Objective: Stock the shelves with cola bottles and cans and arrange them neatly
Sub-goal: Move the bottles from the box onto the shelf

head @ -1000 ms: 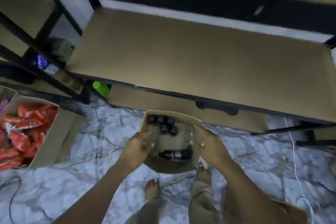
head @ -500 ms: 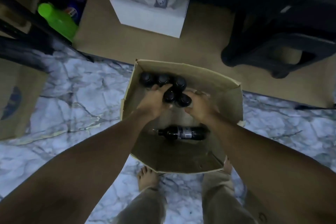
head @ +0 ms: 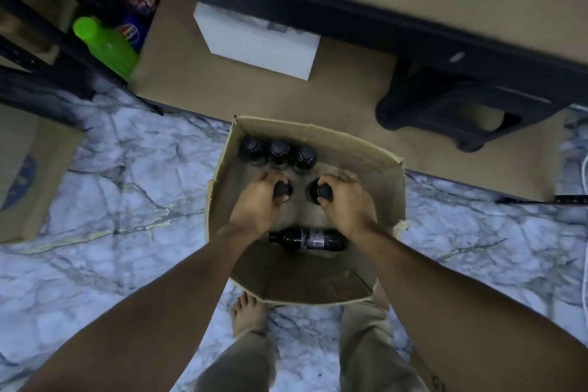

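Gripping round black caps, L hand (head: 257, 204) one cola bottle (head: 283, 190), R hand (head: 348, 204) another bottle (head: 324, 191), torn cardboard box (head: 318, 134)

1 head view — worn camera, steep downward look, close over open cardboard box (head: 305, 207) on marble floor (head: 127, 194).

Matt, rough-edged cardboard box (head: 318, 137) around the left hand (head: 257, 205) and right hand (head: 348, 205), glossy dark plastic bottle (head: 305, 239) lying at the wrists, polished veined stone floor (head: 127, 188) either side, matt brown shelf board (head: 350, 89) beyond.
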`<control>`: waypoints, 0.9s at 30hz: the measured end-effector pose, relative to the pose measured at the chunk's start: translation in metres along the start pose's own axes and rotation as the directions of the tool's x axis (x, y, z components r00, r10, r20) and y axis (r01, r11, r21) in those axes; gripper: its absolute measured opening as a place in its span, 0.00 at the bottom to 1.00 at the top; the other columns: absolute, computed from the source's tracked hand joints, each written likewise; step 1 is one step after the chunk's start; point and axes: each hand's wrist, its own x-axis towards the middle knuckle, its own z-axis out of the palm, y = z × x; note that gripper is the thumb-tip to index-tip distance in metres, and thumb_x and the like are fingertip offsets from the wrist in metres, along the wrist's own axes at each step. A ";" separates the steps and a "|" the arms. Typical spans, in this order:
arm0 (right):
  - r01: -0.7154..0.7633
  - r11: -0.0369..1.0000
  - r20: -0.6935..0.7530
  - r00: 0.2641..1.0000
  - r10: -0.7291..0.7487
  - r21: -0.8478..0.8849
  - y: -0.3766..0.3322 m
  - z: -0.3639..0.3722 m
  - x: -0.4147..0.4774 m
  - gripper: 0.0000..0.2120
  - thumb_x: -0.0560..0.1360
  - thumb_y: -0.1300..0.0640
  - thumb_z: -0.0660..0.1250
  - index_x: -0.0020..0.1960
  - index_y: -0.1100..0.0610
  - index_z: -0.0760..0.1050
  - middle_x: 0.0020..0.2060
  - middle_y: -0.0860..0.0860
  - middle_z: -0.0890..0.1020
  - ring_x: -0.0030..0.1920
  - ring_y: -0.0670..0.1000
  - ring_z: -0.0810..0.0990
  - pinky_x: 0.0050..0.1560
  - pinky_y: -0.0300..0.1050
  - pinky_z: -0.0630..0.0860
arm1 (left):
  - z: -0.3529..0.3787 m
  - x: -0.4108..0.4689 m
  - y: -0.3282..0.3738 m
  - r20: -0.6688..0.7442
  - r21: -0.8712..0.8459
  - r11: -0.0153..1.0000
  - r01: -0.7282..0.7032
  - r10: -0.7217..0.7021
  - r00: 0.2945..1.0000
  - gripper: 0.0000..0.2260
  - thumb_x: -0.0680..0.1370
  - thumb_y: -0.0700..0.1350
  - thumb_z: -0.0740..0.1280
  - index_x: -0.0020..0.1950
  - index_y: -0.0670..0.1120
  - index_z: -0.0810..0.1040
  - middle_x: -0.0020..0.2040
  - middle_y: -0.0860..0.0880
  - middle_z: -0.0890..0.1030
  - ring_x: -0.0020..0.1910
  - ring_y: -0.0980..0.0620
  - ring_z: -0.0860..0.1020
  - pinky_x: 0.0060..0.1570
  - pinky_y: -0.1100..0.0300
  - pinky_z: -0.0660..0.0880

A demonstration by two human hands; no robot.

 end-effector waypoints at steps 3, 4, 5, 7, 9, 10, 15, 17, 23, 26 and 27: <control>-0.034 0.997 -0.055 0.998 0.038 0.071 -0.017 -0.041 -0.038 0.14 0.73 0.53 0.74 0.58 0.48 0.78 0.54 0.51 0.81 0.52 0.56 0.81 0.46 0.49 0.79 | -0.036 -0.040 0.027 -0.041 -0.019 1.000 0.001 -0.002 0.999 0.10 0.77 0.45 0.70 0.59 0.49 0.79 0.52 0.49 0.74 0.49 0.44 0.79 0.48 0.53 0.77; -0.041 0.995 -0.078 0.996 0.048 0.085 -0.024 -0.058 -0.052 0.14 0.73 0.53 0.74 0.58 0.48 0.78 0.53 0.51 0.82 0.51 0.56 0.81 0.45 0.48 0.79 | -0.050 -0.054 0.036 -0.052 -0.020 1.000 -0.001 0.000 0.999 0.09 0.77 0.46 0.71 0.57 0.50 0.79 0.50 0.51 0.72 0.47 0.45 0.78 0.46 0.54 0.76; -0.049 0.994 -0.101 0.993 0.058 0.098 -0.032 -0.075 -0.067 0.14 0.73 0.53 0.75 0.57 0.48 0.79 0.52 0.51 0.82 0.50 0.56 0.81 0.44 0.47 0.78 | -0.064 -0.068 0.047 -0.056 -0.018 1.000 -0.005 0.004 0.998 0.09 0.77 0.47 0.71 0.57 0.51 0.78 0.49 0.53 0.70 0.47 0.45 0.78 0.46 0.55 0.76; -0.061 0.988 -0.135 0.988 0.081 0.142 -0.047 -0.110 -0.099 0.12 0.73 0.53 0.75 0.56 0.49 0.80 0.51 0.51 0.82 0.48 0.56 0.81 0.43 0.49 0.79 | -0.094 -0.098 0.069 -0.045 -0.012 1.000 -0.017 0.017 0.999 0.09 0.78 0.48 0.70 0.58 0.52 0.77 0.49 0.54 0.69 0.48 0.47 0.77 0.47 0.56 0.74; -0.062 0.980 -0.171 0.981 0.094 0.187 -0.062 -0.146 -0.130 0.12 0.72 0.54 0.75 0.55 0.48 0.80 0.49 0.51 0.83 0.47 0.55 0.82 0.43 0.51 0.80 | -0.128 -0.126 0.094 -0.040 -0.012 0.999 -0.042 0.041 0.998 0.10 0.79 0.48 0.69 0.60 0.51 0.76 0.52 0.53 0.70 0.50 0.48 0.77 0.48 0.57 0.74; -0.057 0.977 -0.191 0.977 0.097 0.204 -0.069 -0.163 -0.146 0.13 0.72 0.54 0.75 0.55 0.48 0.81 0.49 0.50 0.84 0.47 0.55 0.82 0.43 0.51 0.80 | -0.146 -0.141 0.107 -0.045 -0.018 0.998 -0.056 0.055 0.997 0.10 0.80 0.48 0.69 0.61 0.51 0.77 0.53 0.52 0.72 0.50 0.48 0.77 0.48 0.57 0.74; -0.039 0.962 -0.266 0.957 0.113 0.270 -0.109 -0.254 -0.221 0.11 0.73 0.54 0.75 0.55 0.50 0.81 0.46 0.48 0.82 0.43 0.51 0.80 0.43 0.47 0.78 | -0.230 -0.211 0.174 -0.100 -0.033 0.993 -0.117 0.113 0.989 0.13 0.80 0.50 0.69 0.63 0.50 0.77 0.56 0.51 0.73 0.50 0.47 0.78 0.49 0.52 0.77; 0.007 0.960 -0.316 0.945 0.086 0.281 -0.124 -0.291 -0.247 0.09 0.73 0.56 0.76 0.53 0.52 0.81 0.41 0.48 0.81 0.40 0.50 0.79 0.43 0.47 0.78 | -0.262 -0.235 0.202 -0.149 -0.041 0.987 -0.157 0.149 0.977 0.12 0.79 0.49 0.70 0.62 0.50 0.77 0.54 0.51 0.74 0.48 0.46 0.78 0.47 0.53 0.76; 0.118 0.964 -0.398 0.917 -0.014 0.239 -0.154 -0.394 -0.319 0.07 0.72 0.54 0.76 0.46 0.45 0.79 0.31 0.42 0.77 0.34 0.43 0.76 0.36 0.37 0.70 | -0.339 -0.300 0.271 -0.213 -0.068 0.954 -0.292 0.272 0.938 0.11 0.76 0.47 0.72 0.59 0.51 0.79 0.50 0.53 0.75 0.50 0.48 0.78 0.52 0.55 0.75; 0.188 0.950 -0.440 0.896 -0.062 0.250 -0.158 -0.443 -0.348 0.10 0.72 0.53 0.77 0.43 0.41 0.77 0.30 0.46 0.76 0.34 0.45 0.75 0.35 0.34 0.68 | -0.367 -0.323 0.300 -0.263 -0.026 0.931 -0.365 0.346 0.901 0.11 0.77 0.48 0.72 0.58 0.53 0.79 0.48 0.57 0.73 0.45 0.54 0.74 0.48 0.59 0.71; 0.208 0.944 -0.463 0.884 -0.069 0.256 -0.159 -0.460 -0.357 0.12 0.71 0.53 0.77 0.41 0.40 0.76 0.29 0.47 0.76 0.34 0.45 0.75 0.35 0.35 0.68 | -0.374 -0.329 0.309 -0.282 -0.014 0.924 -0.381 0.362 0.888 0.10 0.77 0.49 0.72 0.58 0.53 0.79 0.47 0.59 0.72 0.43 0.56 0.72 0.46 0.60 0.69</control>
